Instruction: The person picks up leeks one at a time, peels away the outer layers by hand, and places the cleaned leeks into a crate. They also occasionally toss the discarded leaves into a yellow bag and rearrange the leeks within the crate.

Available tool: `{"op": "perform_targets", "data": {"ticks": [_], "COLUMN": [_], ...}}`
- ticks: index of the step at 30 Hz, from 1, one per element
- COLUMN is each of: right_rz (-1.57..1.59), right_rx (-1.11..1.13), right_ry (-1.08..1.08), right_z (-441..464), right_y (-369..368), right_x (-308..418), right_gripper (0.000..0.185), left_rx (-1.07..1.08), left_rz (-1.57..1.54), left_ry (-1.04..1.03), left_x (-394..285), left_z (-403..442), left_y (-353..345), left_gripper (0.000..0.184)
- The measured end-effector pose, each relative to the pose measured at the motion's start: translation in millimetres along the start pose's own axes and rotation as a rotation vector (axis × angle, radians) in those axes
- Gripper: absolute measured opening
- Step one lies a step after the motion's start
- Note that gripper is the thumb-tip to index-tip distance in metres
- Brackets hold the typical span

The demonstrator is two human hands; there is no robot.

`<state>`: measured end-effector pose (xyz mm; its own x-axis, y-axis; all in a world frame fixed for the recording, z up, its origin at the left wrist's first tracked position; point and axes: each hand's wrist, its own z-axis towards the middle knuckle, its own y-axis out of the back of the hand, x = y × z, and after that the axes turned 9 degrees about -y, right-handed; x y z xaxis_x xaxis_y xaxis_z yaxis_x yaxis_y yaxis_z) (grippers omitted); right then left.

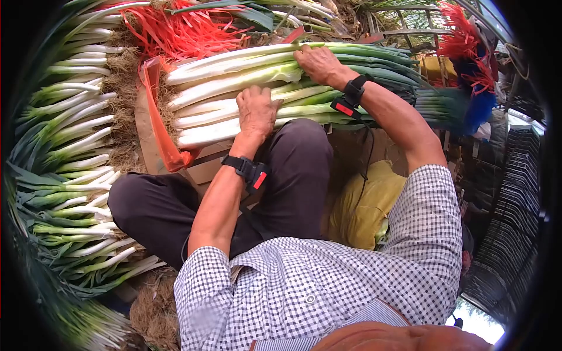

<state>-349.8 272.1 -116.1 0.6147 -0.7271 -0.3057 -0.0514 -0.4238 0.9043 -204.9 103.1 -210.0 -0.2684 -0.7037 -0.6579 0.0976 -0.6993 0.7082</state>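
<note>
A row of thick leeks [234,73] lies in front of me, with white stems to the left and green leaves to the right. My left hand [257,111] rests over the near stems, its fingers curled down on them. My right hand [321,64] bends its fingers around the upper leeks, where white turns to green. The fingertips of both hands are partly hidden among the stalks. An orange plastic strip [150,96] stands upright by the root ends. Each wrist wears a black strap with a red-marked device.
Stacked leeks [82,140] with hairy roots line the left side. A heap of red plastic ties [181,32] lies behind. On the right are a yellow sack [363,202], red and blue strands [471,70] and a dark ridged panel [509,205].
</note>
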Motion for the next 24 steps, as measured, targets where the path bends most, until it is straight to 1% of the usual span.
{"op": "perform_targets", "data": {"ticks": [3,6,7,8,10,12,13,14,16,18,19,20,22,24], "right_rz": [-0.011,0.033,0.061,0.115,0.116,0.165,0.172,0.197,0.215,0.264,0.315,0.334,0.530,0.682], "right_rx": [-0.089,-0.196,-0.236,-0.163,-0.090,-0.083,-0.128,-0.133,-0.145,-0.157,-0.148,-0.167,-0.147,-0.520], "right_ry": [-0.043,-0.024,-0.031,-0.050,0.018,0.010,0.047,0.040,0.023,0.002,-0.020,-0.023,-0.094,-0.348], "right_z": [-8,-30,-34,-36,-37,-31,-27,-27,-28,-27,-29,-30,-25,-16], "right_y": [-6,-28,-24,-21,-21,-19,-23,-26,-28,-31,-28,-35,-26,-8], "right_x": [9,15,18,17,9,8,10,9,9,8,7,1,-20,-48], "right_gripper": [0.017,0.011,0.009,0.010,0.012,0.011,0.011,0.011,0.011,0.011,0.010,0.008,0.013,0.017], "left_rx": [-0.053,-0.036,-0.063,-0.094,-0.067,-0.097,-0.210,-0.245,-0.319,-0.367,-0.366,-0.254,-0.153,-0.140], "left_rz": [0.011,-0.015,-0.012,-0.010,-0.025,0.013,0.098,0.149,0.164,0.221,0.254,0.215,0.316,0.366], "left_ry": [-0.037,-0.033,-0.050,-0.062,-0.035,-0.004,-0.054,-0.116,-0.159,-0.188,-0.212,-0.202,-0.233,-0.233], "left_x": [0,1,2,5,7,3,-2,-1,2,10,19,35,46,46], "left_z": [-2,-2,-2,-2,0,0,2,6,38,84,102,107,97,96], "left_y": [-1,-1,-2,-6,-7,-4,3,11,27,25,15,-10,-27,-28], "left_gripper": [0.032,0.033,0.033,0.032,0.033,0.036,0.040,0.042,0.043,0.043,0.046,0.054,0.060,0.062]}}
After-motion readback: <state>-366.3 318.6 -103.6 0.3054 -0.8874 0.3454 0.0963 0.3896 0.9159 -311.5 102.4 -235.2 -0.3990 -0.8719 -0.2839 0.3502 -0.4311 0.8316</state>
